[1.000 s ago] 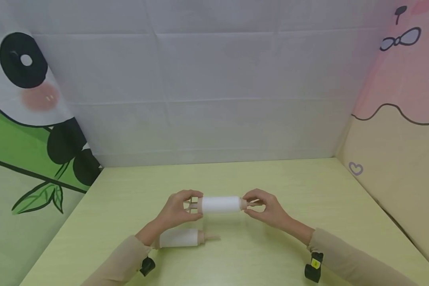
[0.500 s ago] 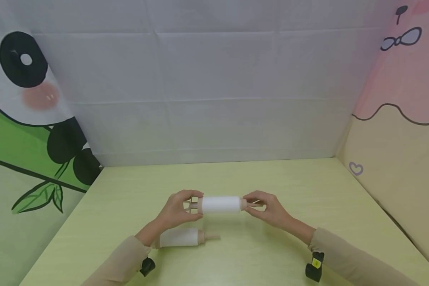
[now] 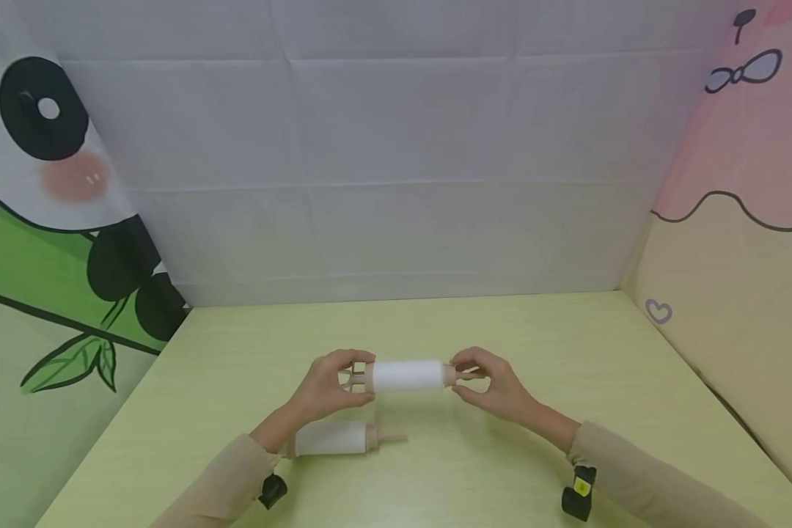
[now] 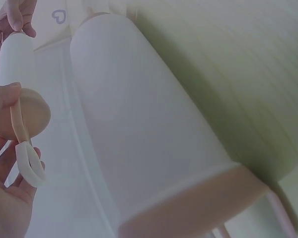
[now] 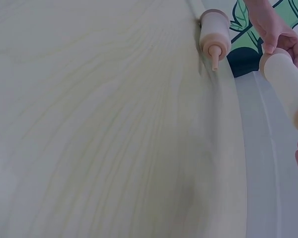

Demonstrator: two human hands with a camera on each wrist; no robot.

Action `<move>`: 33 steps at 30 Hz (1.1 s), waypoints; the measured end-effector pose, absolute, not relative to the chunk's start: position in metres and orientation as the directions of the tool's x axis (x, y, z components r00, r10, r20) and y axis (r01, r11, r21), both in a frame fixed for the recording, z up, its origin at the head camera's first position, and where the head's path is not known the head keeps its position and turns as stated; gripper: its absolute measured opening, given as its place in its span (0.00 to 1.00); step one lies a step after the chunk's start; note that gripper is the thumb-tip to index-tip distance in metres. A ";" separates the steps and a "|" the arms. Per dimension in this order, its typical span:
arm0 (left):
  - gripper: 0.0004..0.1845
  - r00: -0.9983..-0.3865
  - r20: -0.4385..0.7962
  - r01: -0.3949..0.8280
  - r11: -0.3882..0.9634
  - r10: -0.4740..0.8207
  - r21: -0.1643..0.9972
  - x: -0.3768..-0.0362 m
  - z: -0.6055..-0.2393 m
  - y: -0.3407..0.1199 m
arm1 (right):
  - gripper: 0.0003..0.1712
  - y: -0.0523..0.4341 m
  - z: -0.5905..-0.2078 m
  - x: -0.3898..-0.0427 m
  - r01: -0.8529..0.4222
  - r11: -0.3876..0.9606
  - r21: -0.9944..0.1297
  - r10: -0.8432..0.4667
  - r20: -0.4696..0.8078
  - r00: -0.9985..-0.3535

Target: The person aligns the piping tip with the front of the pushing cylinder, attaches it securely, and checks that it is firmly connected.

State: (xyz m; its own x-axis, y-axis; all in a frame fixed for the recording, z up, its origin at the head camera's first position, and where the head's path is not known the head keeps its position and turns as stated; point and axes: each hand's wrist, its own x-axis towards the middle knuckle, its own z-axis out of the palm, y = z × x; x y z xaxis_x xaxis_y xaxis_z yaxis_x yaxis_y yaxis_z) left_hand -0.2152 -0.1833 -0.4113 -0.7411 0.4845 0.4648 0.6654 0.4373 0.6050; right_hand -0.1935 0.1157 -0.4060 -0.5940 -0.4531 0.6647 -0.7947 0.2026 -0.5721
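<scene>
Clearly the person holds 1 white roller (image 3: 408,376) level above the yellow-green table (image 3: 567,352), 1 hand at each end, so its body hangs free between them. The left hand (image 3: 326,387) has fingers curled around the left end, where a thin loop sticks out; the right hand (image 3: 491,385) pinches the wooden handle at the right end. A second roller (image 3: 333,438) lies on the table just below the left forearm, apart from the first, its handle pointing right.

The head view gives the whole arrangement and the beige sleeves. The left wrist view shows what it cannot: the white loop (image 4: 30,163) against the left fingers, and the lying roller (image 4: 154,134) very close. The right wrist view shows the wood grain of the table and the lying roller end-on (image 5: 214,33), but the right fingers are almost outside it.
</scene>
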 end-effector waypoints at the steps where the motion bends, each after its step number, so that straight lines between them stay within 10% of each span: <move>1: 0.25 -0.740 0.467 0.667 0.435 0.485 0.605 -0.215 -0.411 -0.183 | 0.19 0.116 -0.406 -0.193 -0.791 0.200 -0.578 -0.455 0.660 -0.597; 18: 0.25 -0.658 0.555 0.750 0.378 0.509 0.543 -0.220 -0.418 -0.185 | 0.14 0.121 -0.404 -0.191 -0.690 0.299 -0.659 -0.476 0.524 -0.706; 33: 0.25 -0.722 0.485 0.687 0.430 0.493 0.586 -0.219 -0.418 -0.188 | 0.18 0.117 -0.404 -0.193 -0.805 0.258 -0.535 -0.472 0.657 -0.588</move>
